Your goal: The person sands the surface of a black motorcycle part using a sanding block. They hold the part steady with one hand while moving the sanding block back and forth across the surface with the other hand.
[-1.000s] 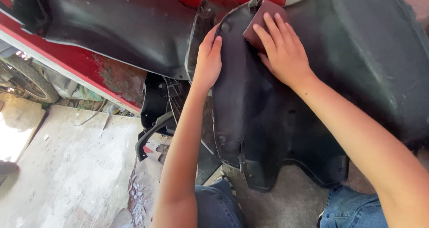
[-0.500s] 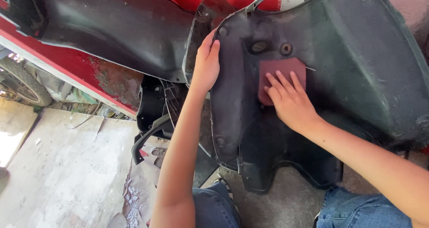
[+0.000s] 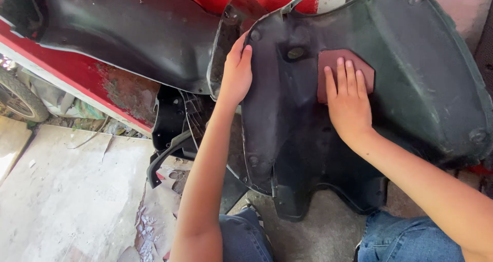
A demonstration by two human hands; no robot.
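Two hands work on a large black plastic panel point(image 3: 411, 87), a moulded vehicle body part that stands nearly upright in front of the person, its lower edge near the knees in blue jeans point(image 3: 405, 241). The right hand point(image 3: 349, 103) lies flat, fingers straight and together, pressing a reddish-brown sheet of sandpaper point(image 3: 328, 62) against the panel's inner face; the sheet shows above and to the left of the fingertips, just beside an oval hole in the plastic. The left hand point(image 3: 236, 72) is open, fingers closed together, and cups the panel's left edge near its top, thumb on the inner side, touching the rim rather than closing round it. Between the two hands runs the panel's dark ridged middle. Behind the left hand sits another black curved cover point(image 3: 128, 36) on a red vehicle body point(image 3: 77, 82), and a wheel point(image 3: 15, 98) shows at the far left. Below lies a worn concrete floor point(image 3: 67, 200).
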